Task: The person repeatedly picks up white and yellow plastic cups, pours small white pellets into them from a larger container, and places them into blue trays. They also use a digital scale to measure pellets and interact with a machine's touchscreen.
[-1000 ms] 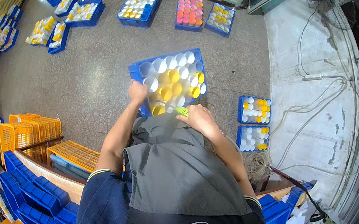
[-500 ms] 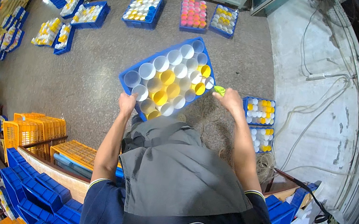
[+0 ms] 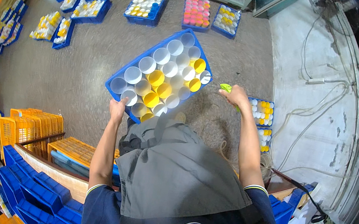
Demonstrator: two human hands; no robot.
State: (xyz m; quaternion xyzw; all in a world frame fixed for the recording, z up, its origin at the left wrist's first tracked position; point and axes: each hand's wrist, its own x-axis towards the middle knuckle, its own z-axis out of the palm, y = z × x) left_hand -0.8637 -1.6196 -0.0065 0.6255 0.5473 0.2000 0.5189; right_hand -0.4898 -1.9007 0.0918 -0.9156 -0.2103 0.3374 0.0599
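Blue crate [image 3: 178,36]: at the centre of the frame, set slantwise, one corner toward the top; its lower edge passes behind the grey apron [image 3: 181,167], so what bears its weight cannot be told. The nearness to the body appears meant to keep its contents within reach.
White-and-yellow crate [image 3: 141,21]: upper centre of the frame, on the floor [image 3: 79,75], well apart from the crate in hand.
Pink-filled crate [image 3: 194,28]: upper centre, just beside a smaller-looking crate [image 3: 221,33]; the line they form seems chosen to leave working room.
Right-side crates [image 3: 264,125]: a pair near the right wall, partly hidden by the right arm [image 3: 250,145].
Left hand [image 3: 117,108]: left of centre, clamped on the crate's lower-left edge, thumb inward near a cup; judged to be steadying the load. Thumb contact with that cup cannot be confirmed.
Right hand [image 3: 235,97]: right of centre, closed round a lime-green object, apart from the crate.
White cups [image 3: 147,65]: packed in rows, mouths up, probably so that the interiors show.
Yellow cups [image 3: 156,78]: grouped mid-crate and toward its right corner.
Lime-green object [image 3: 225,87]: projects from the fist toward the crate; kind unclear.
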